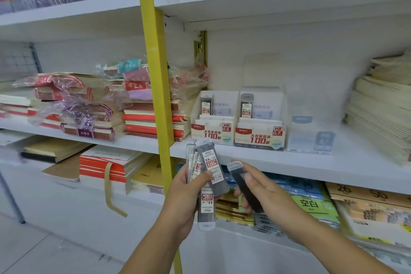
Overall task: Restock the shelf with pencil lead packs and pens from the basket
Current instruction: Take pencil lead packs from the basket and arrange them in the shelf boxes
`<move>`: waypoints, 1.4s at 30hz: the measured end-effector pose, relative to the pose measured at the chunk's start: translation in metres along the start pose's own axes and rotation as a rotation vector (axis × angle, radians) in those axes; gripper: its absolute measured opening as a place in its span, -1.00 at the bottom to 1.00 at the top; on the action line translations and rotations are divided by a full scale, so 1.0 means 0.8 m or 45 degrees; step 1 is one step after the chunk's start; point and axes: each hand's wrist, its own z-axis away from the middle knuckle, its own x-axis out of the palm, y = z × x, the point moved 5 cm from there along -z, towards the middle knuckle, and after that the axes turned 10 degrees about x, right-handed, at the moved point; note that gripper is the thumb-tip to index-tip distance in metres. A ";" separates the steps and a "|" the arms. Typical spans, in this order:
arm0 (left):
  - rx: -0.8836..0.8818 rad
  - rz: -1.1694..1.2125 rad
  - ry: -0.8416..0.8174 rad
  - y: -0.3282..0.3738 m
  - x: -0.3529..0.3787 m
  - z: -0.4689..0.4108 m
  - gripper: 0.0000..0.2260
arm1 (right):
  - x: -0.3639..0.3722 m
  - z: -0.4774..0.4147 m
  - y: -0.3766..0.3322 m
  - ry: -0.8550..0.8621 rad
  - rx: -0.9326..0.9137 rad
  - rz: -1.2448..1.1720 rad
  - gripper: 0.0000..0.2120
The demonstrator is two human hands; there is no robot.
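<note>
My left hand (184, 193) grips a fanned bunch of pencil lead packs (210, 169), dark cases with white and red 0.5 labels, below the shelf edge. My right hand (262, 193) holds a single dark lead pack (243, 184) just right of the bunch, its white cap pointing up. On the white shelf (266, 158) above stand two display boxes: the HB 0.5 box (213, 131) and the HB 0.7 box (259, 135), each with one pack upright inside. No basket or pens are in view.
A pale blue box (311, 138) sits right of the 0.7 box. Stacks of notebooks (142, 115) fill the shelf to the left, and cream paper stacks (382, 113) rise at the right. A yellow upright post (155, 73) divides the shelving. Lower shelves hold more paper goods.
</note>
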 end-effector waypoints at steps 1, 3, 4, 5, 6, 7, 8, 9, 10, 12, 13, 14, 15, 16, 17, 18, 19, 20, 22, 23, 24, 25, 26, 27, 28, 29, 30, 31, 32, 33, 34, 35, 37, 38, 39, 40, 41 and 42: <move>0.003 0.001 -0.004 0.001 0.000 0.001 -0.73 | 0.004 0.000 0.002 -0.024 0.029 -0.013 -0.65; 0.004 -0.006 -0.017 0.003 0.003 0.003 -0.73 | 0.010 0.000 0.003 -0.065 0.048 -0.019 -0.65; 0.004 -0.009 -0.022 0.003 0.004 0.003 -0.73 | 0.012 0.000 0.000 -0.092 0.048 -0.037 -0.61; 0.004 -0.010 -0.024 0.003 0.005 0.003 -0.73 | 0.013 0.000 -0.002 -0.118 0.042 -0.074 -0.56; 0.005 -0.009 -0.023 0.003 0.005 0.003 -0.73 | 0.013 -0.001 -0.004 -0.130 0.034 -0.107 -0.49; 0.007 -0.012 -0.021 0.003 0.005 0.003 -0.74 | 0.013 -0.002 -0.005 -0.122 0.017 -0.119 -0.42; 0.007 -0.016 -0.015 0.003 0.005 0.003 -0.74 | 0.012 -0.003 -0.006 -0.098 -0.005 -0.111 -0.36; 0.007 -0.017 -0.008 0.003 0.005 0.004 -0.74 | 0.011 -0.005 -0.008 -0.072 -0.028 -0.099 -0.32; 0.007 -0.014 -0.005 0.003 0.006 0.004 -0.75 | 0.011 -0.006 -0.009 -0.049 -0.046 -0.096 -0.30; 0.003 -0.008 -0.008 0.002 0.007 0.003 -0.76 | 0.011 -0.009 -0.007 -0.022 -0.068 -0.102 -0.29; 0.002 -0.011 -0.009 0.003 0.009 0.003 -0.76 | 0.011 -0.009 -0.007 -0.007 -0.076 -0.104 -0.30; 0.004 -0.015 -0.011 0.004 0.009 0.003 -0.77 | 0.010 -0.010 -0.008 0.013 -0.084 -0.109 -0.31; 0.009 -0.017 -0.010 0.006 0.010 0.002 -0.77 | 0.008 -0.010 -0.011 0.036 -0.096 -0.119 -0.32; 0.016 -0.017 -0.005 0.009 0.010 0.000 -0.78 | 0.004 -0.010 -0.017 0.060 -0.115 -0.130 -0.34; 0.025 -0.018 0.003 0.013 0.010 -0.003 -0.78 | -0.002 -0.011 -0.026 0.094 -0.141 -0.134 -0.36; 0.037 -0.019 0.013 0.020 0.010 -0.008 -0.78 | -0.010 -0.011 -0.040 0.144 -0.175 -0.130 -0.41; 0.056 -0.017 0.022 0.029 0.010 -0.014 -0.79 | -0.022 -0.013 -0.060 0.203 -0.226 -0.127 -0.46; 0.078 -0.011 0.030 0.038 0.009 -0.021 -0.79 | -0.037 -0.017 -0.084 0.265 -0.288 -0.123 -0.53; 0.130 0.001 0.051 0.056 0.006 -0.037 -0.79 | -0.070 -0.028 -0.136 0.398 -0.420 -0.038 -0.63; 0.158 0.001 0.062 0.063 0.003 -0.044 -0.79 | -0.085 -0.035 -0.161 0.449 -0.477 0.039 -0.64; 0.186 -0.005 0.070 0.069 0.001 -0.051 -0.78 | -0.095 -0.045 -0.184 0.480 -0.519 0.109 -0.64; 0.213 -0.013 0.076 0.073 -0.001 -0.057 -0.77 | -0.101 -0.056 -0.202 0.493 -0.551 0.161 -0.65; 0.241 -0.017 0.086 0.076 -0.004 -0.063 -0.76 | -0.102 -0.069 -0.216 0.495 -0.573 0.207 -0.65; 0.265 -0.015 0.106 0.077 -0.007 -0.069 -0.76 | -0.100 -0.085 -0.226 0.493 -0.579 0.263 -0.66; 0.282 -0.011 0.137 0.077 -0.012 -0.073 -0.77 | -0.093 -0.100 -0.232 0.493 -0.574 0.333 -0.67; 0.294 -0.011 0.170 0.075 -0.017 -0.077 -0.77 | -0.084 -0.115 -0.237 0.498 -0.573 0.415 -0.68; 0.302 -0.012 0.196 0.072 -0.021 -0.080 -0.77 | -0.075 -0.129 -0.240 0.506 -0.582 0.499 -0.69; 0.306 -0.015 0.210 0.069 -0.024 -0.082 -0.76 | -0.068 -0.142 -0.241 0.517 -0.597 0.576 -0.70; 0.308 -0.019 0.217 0.065 -0.027 -0.084 -0.76 | -0.062 -0.153 -0.242 0.529 -0.615 0.641 -0.71; 0.311 -0.025 0.216 0.063 -0.029 -0.085 -0.75 | -0.057 -0.164 -0.243 0.539 -0.636 0.698 -0.71; 0.314 -0.031 0.206 0.061 -0.031 -0.087 -0.74 | -0.051 -0.174 -0.243 0.549 -0.654 0.752 -0.71; 0.315 -0.042 0.193 0.060 -0.031 -0.089 -0.74 | -0.047 -0.182 -0.242 0.560 -0.664 0.806 -0.71; 0.316 -0.061 0.172 0.060 -0.034 -0.092 -0.74 | -0.040 -0.199 -0.237 0.563 -0.637 0.877 -0.72; 0.320 -0.061 0.165 0.060 -0.035 -0.094 -0.74 | -0.037 -0.206 -0.234 0.545 -0.609 0.886 -0.73; 0.326 -0.061 0.158 0.061 -0.037 -0.095 -0.74 | -0.035 -0.213 -0.231 0.519 -0.579 0.884 -0.74; 0.333 -0.064 0.151 0.061 -0.038 -0.096 -0.73 | -0.032 -0.218 -0.228 0.498 -0.553 0.892 -0.75; 0.337 -0.067 0.143 0.062 -0.040 -0.097 -0.72 | -0.031 -0.221 -0.225 0.491 -0.534 0.929 -0.76; 0.337 -0.064 0.135 0.062 -0.040 -0.097 -0.72 | -0.030 -0.224 -0.222 0.502 -0.523 1.001 -0.78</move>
